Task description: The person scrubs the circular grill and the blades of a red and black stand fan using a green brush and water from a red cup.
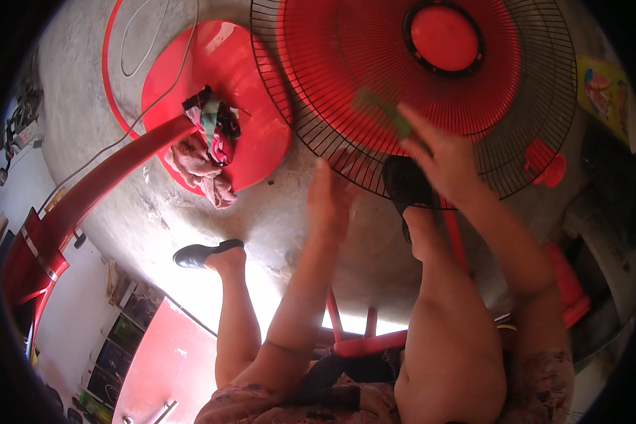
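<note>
A round fan guard of black wire (pixel 318 119) with a red centre cap (pixel 445 37) lies before me, with a large red round surface visible through its wires. My right hand (pixel 448 161) is over the guard, its fingers around a blurred green brush (pixel 397 122). Beside the guard's near left rim is my left hand (pixel 329 204), blurred by motion; whether its fingers grip the rim cannot be made out. My black shoe (pixel 407 180) is at the guard's near edge, partly behind the wires.
To the left, a red round stand base (pixel 265 153) carries a patterned cloth (pixel 217 124) and a pinkish cloth (pixel 196 164). A curved red post (pixel 122 169) and a thin cable (pixel 106 148) extend from there. A red cup-like item (pixel 552 170) and a yellow packet (pixel 604 95) are at the right.
</note>
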### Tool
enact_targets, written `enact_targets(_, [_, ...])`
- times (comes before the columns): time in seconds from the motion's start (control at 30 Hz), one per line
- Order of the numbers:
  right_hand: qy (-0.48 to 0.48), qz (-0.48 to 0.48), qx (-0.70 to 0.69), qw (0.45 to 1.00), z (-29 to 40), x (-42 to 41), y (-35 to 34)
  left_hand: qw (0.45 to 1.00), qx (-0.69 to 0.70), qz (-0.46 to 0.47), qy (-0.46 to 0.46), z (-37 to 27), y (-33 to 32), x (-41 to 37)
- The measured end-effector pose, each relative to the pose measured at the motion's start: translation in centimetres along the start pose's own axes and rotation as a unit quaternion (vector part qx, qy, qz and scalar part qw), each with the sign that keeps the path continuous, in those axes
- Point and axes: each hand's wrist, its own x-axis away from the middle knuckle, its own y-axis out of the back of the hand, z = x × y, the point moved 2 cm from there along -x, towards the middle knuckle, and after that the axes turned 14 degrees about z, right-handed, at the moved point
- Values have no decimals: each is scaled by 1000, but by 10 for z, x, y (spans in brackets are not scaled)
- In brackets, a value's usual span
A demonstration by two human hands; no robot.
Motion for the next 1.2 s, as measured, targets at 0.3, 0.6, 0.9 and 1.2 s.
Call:
enact_targets(0.3, [-18, 7, 101, 995, -6, 3, 5, 997, -64, 2, -39, -14, 2, -6])
enact_targets(0.6, [-8, 119, 11, 993, -1, 6, 4, 989, -138, -10, -53, -14, -1, -9])
enact_targets(0.9, [14, 150, -72, 986, -3, 24, 4, 971, -231, -28, -59, -13, -4, -15])
enact_targets(1.2, [-20, 6, 33, 999, -27, 17, 31, 970, -238, 5, -55, -25, -12, -23])
